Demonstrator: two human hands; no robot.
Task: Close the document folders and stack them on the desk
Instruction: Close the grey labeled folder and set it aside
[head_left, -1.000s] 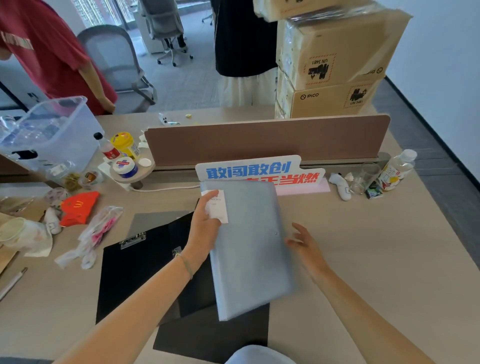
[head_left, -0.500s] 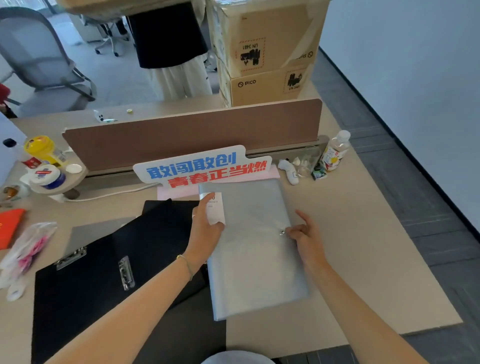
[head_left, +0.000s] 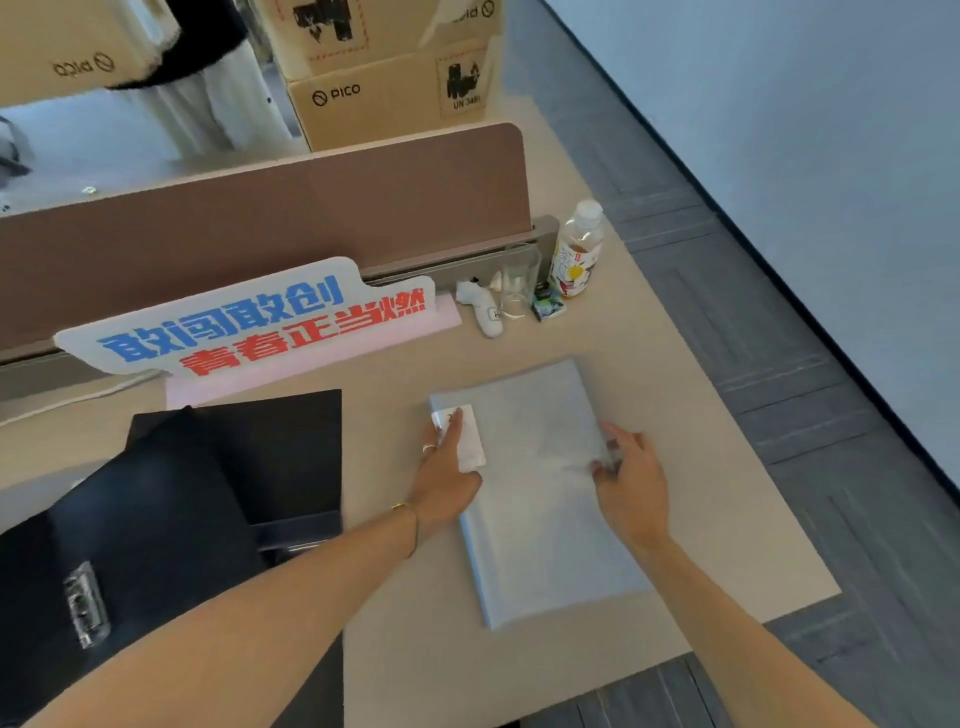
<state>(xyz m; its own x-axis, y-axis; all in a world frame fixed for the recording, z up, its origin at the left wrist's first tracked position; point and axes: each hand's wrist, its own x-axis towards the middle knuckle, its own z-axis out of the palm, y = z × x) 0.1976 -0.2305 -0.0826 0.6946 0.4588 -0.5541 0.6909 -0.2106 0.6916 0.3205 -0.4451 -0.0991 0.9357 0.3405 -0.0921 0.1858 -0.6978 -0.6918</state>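
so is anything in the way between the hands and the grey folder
No. Both hands are already on the grey folder, which lies closed on the desk: the left hand at its left edge by the white label, the right hand at its right edge. Nothing lies between.

grey folder (head_left: 540, 499) — closed, flat — black folders (head_left: 171, 519) open

Black folder (head_left: 156, 545) blurred, cut off at left and bottom edges. Grey folder's (head_left: 540, 499) snap hidden under right hand (head_left: 631, 480).
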